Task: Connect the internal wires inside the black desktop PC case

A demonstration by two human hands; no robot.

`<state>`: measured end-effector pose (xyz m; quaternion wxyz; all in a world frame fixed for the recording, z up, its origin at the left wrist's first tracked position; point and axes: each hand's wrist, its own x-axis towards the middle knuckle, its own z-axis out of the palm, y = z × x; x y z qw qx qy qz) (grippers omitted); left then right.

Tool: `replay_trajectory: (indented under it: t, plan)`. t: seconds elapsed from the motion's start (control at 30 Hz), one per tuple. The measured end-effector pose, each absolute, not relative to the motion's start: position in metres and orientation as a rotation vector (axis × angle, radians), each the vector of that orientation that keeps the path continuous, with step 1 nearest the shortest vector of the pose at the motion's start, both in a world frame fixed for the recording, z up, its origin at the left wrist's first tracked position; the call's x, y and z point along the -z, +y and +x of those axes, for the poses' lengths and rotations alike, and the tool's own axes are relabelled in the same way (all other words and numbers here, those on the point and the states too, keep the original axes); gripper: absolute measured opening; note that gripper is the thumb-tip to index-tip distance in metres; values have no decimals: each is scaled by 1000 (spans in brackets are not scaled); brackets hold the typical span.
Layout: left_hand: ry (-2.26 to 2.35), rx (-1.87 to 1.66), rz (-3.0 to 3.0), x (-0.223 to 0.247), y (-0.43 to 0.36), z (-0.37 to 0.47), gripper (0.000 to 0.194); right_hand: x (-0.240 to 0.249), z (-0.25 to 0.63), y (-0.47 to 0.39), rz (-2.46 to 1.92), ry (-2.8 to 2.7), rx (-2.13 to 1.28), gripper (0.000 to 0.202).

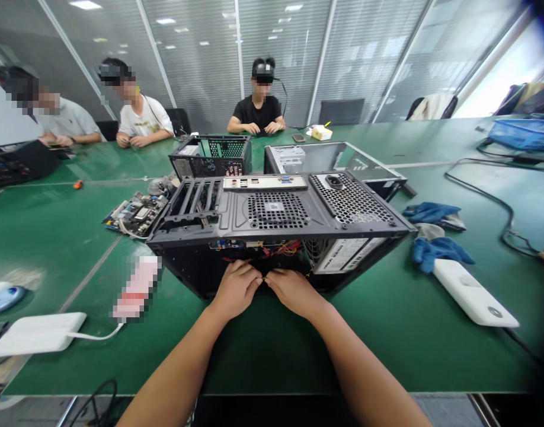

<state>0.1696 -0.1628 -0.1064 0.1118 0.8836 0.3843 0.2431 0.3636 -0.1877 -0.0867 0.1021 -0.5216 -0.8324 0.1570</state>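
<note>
Bare forearms (174, 362) reach to an open computer case (231, 204).
Left hand (236, 289) and right hand (295, 292) pinch a thin wire (265, 279); inside sit cables (286, 249) and a power supply (349, 255).

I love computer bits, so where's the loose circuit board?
In the head view, the board lies at left on the table, beside the nearest case.

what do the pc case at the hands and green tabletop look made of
PC case: probably painted sheet metal, dark satin finish; thin edges and punched vents suggest it. Green tabletop: perhaps laminate or rubber matting, smooth, faint sheen; soft reflections fit either.
</note>
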Motion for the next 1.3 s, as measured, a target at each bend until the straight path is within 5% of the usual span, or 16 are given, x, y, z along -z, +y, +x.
replay_trajectory:
  t: [1.3]
  plan:
    - [1167,-738,2605,111,-163,170,15,89,360,-188,-1599,-2479,-331,29]
